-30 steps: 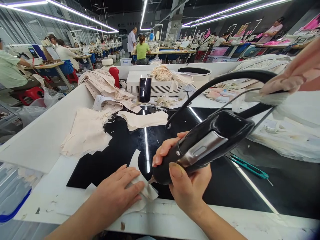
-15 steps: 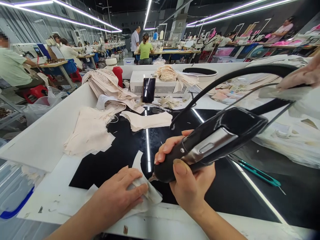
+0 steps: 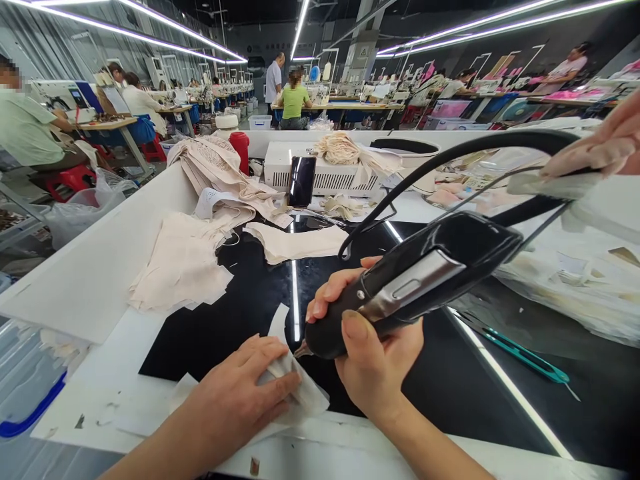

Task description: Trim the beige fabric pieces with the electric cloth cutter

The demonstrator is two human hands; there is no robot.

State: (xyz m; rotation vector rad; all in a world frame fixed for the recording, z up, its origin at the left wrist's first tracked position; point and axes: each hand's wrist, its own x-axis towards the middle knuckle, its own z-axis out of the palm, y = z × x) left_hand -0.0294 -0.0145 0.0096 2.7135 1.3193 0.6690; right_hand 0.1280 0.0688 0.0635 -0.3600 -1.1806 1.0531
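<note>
My right hand is wrapped round a black hand-held tool with a silver trigger plate and a thick black cable. Its pointed tip touches a small pale fabric piece near the front edge of the glossy black worktop. My left hand lies flat on that fabric piece with fingers spread, pressing it down just left of the tip.
Piles of cream fabric pieces lie at the left and a folded piece in the middle. A phone leans on a white box. Teal snips lie at the right. Another person's hand holds cloth at upper right. Workers sit at distant tables.
Both hands have held their grip and position; the tool's tip has crept slightly along the fabric piece. The view has shifted a little.
</note>
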